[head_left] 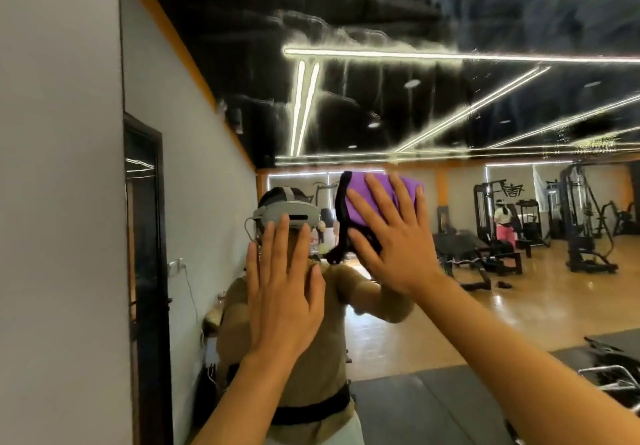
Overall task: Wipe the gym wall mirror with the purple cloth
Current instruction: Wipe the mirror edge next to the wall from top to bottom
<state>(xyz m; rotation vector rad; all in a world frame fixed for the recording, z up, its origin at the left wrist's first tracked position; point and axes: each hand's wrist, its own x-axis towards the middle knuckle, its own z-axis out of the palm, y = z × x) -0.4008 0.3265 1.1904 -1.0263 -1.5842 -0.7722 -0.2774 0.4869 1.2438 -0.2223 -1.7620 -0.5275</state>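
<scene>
Right hand [391, 237] was flat on the cloth [377, 199], fingers straight and spread, pressing it to the mirror [485, 105] at about head height. No pinch: the grip was apart, palm pressure only. Left hand [284, 292] was also flat and spread, holding nothing, at the glass just left of and below the cloth; contact looks likely but I couldn't confirm it.

Cloth was folded or bunched, purple with a dark edge, and a dark tail hung loose below the right hand's fingers.

Step, as I judged it: mid-wipe on the upper-middle glass. The upper mirror showed streaky haze across the reflected ceiling lights, so plenty was left to do.

To do it well:
- Keep the palm square over the cloth so it doesn't slide out from under straight fingers.
- Tuck in the hanging tail, or it'll drag and smear.
- Run overlapping passes up into the haze, then down.
- A bare left palm on glass leaves prints. Lift it, or wipe that patch last.

Edges and room: the mirror's left edge [122, 64] met a grey wall [59, 167], well apart from both hands. Glass ran open to the right and upward; the top and right edges were out of view. Nothing stood between the hands and the glass.
</scene>
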